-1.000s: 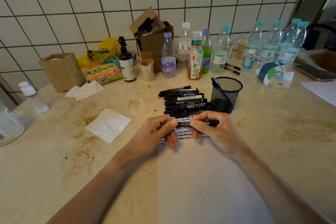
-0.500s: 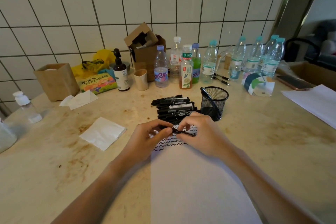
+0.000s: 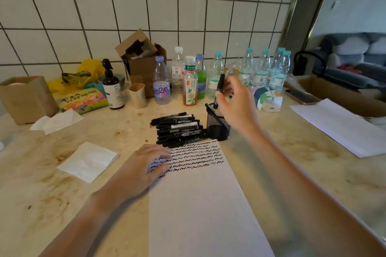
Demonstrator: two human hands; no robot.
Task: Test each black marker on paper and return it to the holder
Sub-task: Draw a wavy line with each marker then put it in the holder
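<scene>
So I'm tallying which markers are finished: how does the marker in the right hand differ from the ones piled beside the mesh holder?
The held marker stands nearly upright, pinched by the right hand, its lower end at the mesh holder rim; the piled markers lie flat on the counter. The held one is single and off the surface; the piled ones lie packed side by side, untouched. All are black.

Soft daylight from the right, faint shadows, wide-angle bending and blur at edges
</scene>
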